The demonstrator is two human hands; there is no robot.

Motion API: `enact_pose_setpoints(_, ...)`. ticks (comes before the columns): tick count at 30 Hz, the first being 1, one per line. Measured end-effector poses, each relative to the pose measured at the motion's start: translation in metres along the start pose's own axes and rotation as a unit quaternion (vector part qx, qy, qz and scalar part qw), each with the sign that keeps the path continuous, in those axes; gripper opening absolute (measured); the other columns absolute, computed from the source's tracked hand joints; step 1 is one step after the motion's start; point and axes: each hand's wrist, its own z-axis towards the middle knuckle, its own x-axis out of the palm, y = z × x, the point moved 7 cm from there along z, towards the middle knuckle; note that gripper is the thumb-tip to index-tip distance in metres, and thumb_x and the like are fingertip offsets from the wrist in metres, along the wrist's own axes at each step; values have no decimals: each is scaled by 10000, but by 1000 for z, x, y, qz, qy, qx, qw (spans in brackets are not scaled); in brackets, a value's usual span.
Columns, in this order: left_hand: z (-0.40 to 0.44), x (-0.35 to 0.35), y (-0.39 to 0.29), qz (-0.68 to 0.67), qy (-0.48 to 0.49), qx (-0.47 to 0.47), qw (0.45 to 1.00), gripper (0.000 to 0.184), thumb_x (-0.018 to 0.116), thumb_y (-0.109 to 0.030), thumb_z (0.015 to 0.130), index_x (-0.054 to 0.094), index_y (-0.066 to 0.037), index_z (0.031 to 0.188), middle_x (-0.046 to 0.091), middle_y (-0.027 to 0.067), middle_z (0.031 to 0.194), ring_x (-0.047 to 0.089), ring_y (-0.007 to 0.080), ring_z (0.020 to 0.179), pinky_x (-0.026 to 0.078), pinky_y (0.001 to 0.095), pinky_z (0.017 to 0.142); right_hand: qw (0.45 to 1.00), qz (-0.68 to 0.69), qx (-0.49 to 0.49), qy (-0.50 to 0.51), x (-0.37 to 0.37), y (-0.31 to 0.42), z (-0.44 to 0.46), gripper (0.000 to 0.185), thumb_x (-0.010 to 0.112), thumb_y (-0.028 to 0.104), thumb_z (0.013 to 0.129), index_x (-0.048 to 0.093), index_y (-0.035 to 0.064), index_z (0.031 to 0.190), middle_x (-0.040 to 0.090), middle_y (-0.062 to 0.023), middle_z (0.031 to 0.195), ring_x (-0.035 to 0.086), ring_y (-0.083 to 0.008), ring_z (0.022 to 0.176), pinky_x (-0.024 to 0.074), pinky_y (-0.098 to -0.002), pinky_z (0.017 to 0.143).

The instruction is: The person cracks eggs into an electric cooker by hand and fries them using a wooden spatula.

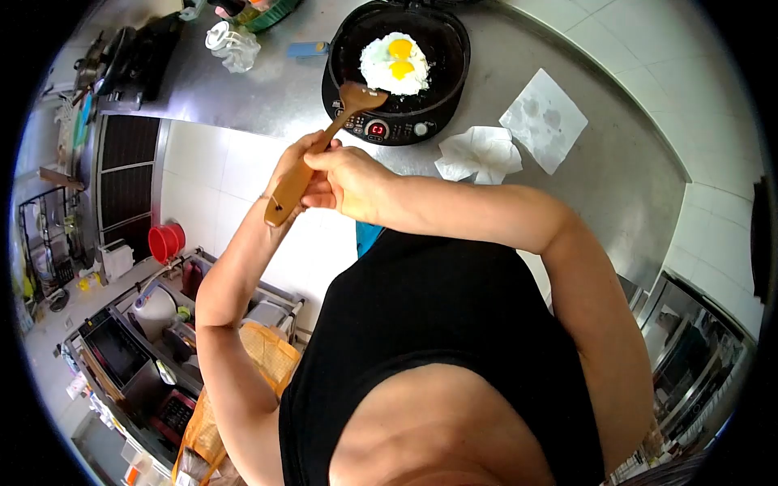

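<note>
A wooden spatula (292, 190) slants up toward a round black electric pan (344, 61), its blade by the pan's near rim. My right hand (356, 178) grips the handle, thumb on top and fingers curled beneath. Against the handle's other side is my left hand (292, 162), closed around it; the handle and the right hand hide part of its fingers. Two fried eggs (373, 69), whites joined and yolks whole, lie in the pan. On the pan's front, a control panel (397, 130) shows a lit red display.
Right of the pan, a crumpled paper towel (482, 154) and a flat, stained paper sheet (547, 121) lie on the metal counter (600, 194). A blue-grey object (308, 49) and a clear plastic bag (239, 53) are to its left. A red bucket (167, 242) stands lower left.
</note>
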Motion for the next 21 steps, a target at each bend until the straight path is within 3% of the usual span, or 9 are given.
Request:
enact_pose_setpoints(1, 8, 3, -2, -2, 50, -11, 999, 277, 465, -282, 904, 529, -16, 863, 579, 102, 763, 600, 196, 643, 545, 287, 599, 1000, -9, -5, -16, 1, 5, 1, 191, 455, 179, 930, 494, 0, 985, 589, -122, 890, 625, -165, 707, 550, -243, 611)
enact_pose_setpoints(9, -25, 16, -8, 2, 89, -32, 996, 326, 481, -321, 905, 566, -8, 945, 617, 112, 822, 633, 199, 656, 560, 278, 545, 1000, 23, -7, 10, 21, 13, -24, 102, 462, 150, 930, 450, 60, 974, 575, -78, 890, 621, -143, 730, 552, -241, 602)
enact_pose_setpoints(14, -28, 20, -4, -22, 50, -12, 998, 332, 498, -336, 903, 577, -18, 962, 622, 106, 800, 638, 197, 663, 564, 272, 542, 999, 50, -12, 4, 20, 13, -28, 95, 472, 140, 924, 465, 55, 968, 570, -64, 869, 628, -140, 717, 557, -229, 593)
enact_pose_setpoints(16, -14, 13, -2, -35, 106, -47, 993, 333, 499, -335, 903, 580, -17, 957, 624, 107, 793, 636, 196, 662, 564, 273, 545, 997, 69, -30, 9, 22, 16, -26, 98, 481, 137, 918, 473, 49, 961, 570, -61, 855, 626, -135, 706, 556, -227, 588)
enact_pose_setpoints(19, -8, 12, -8, -36, 124, -54, 990, 328, 512, -340, 894, 593, -23, 921, 621, 102, 738, 613, 184, 581, 521, 246, 447, 996, 71, -46, -26, 20, 21, -20, 99, 495, 141, 913, 484, 50, 952, 574, -55, 826, 621, -125, 685, 546, -221, 570)
enact_pose_setpoints(20, -11, 17, -11, -35, 119, -60, 990, 322, 521, -344, 888, 597, -31, 904, 613, 93, 701, 588, 175, 497, 479, 221, 357, 995, 77, -49, -27, 20, 21, -17, 97, 498, 142, 911, 486, 56, 952, 574, -52, 818, 617, -121, 676, 540, -218, 562)
enact_pose_setpoints(21, -13, 20, -15, -43, 78, -56, 994, 315, 523, -344, 886, 598, -39, 901, 611, 83, 688, 589, 165, 492, 470, 213, 338, 995, 83, -52, -29, 20, 22, -14, 94, 501, 144, 910, 488, 61, 952, 574, -49, 809, 614, -118, 666, 534, -214, 554)
